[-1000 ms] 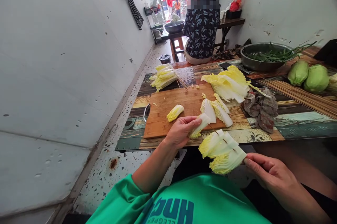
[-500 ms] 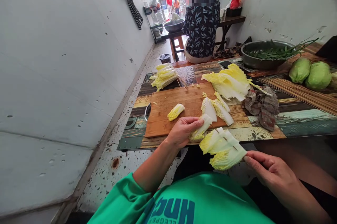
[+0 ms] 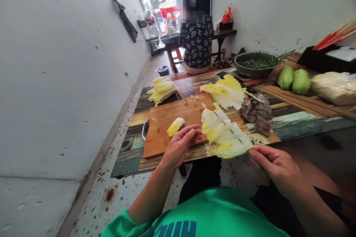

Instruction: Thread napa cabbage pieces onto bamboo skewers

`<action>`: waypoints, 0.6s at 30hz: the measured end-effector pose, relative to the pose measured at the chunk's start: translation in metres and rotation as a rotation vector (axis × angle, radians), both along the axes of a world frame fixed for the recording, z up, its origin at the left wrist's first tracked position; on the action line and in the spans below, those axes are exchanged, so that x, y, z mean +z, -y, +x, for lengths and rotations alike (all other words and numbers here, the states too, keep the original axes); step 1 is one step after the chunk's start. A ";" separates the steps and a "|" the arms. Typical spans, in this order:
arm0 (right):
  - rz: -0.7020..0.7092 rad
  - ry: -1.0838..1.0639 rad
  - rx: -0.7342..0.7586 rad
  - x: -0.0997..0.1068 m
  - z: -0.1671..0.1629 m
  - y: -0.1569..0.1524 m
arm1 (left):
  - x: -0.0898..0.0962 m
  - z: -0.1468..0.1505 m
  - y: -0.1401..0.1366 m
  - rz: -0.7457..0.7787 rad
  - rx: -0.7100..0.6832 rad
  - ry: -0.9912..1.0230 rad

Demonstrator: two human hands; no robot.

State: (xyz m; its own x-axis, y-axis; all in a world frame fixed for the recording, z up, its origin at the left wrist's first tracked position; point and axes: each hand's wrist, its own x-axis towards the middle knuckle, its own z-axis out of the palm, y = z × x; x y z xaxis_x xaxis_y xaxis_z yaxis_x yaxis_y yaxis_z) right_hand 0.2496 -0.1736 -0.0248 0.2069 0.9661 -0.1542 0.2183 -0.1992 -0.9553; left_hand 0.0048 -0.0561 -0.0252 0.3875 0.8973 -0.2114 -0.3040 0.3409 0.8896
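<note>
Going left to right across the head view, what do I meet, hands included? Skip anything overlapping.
Checkered cloth on the wall → left hand → skewered cabbage leaves → right hand → white bundle.

Yellow-and-white cabbage leaves (image 3: 226, 133) stand out against a warm brown cutting board (image 3: 191, 112) and a tabletop (image 3: 300, 127) patterned like patchwork in tan, black and teal. Dark blue lettering (image 3: 176, 229) marks a bright green top (image 3: 222, 211), while a dark shirt (image 3: 196, 42) carries a pale feather-like print and a hanging cloth (image 3: 128, 25) shows black-and-white checks.
</note>
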 end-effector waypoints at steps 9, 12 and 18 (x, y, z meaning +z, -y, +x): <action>-0.044 -0.089 0.148 0.009 -0.022 -0.011 | 0.001 0.007 0.014 -0.122 -0.166 0.423; -0.001 0.092 0.243 0.007 -0.018 -0.014 | 0.008 -0.008 0.008 -0.081 -0.082 0.446; 0.201 0.424 0.366 0.030 -0.034 -0.057 | 0.040 -0.052 -0.032 -0.031 -0.017 0.345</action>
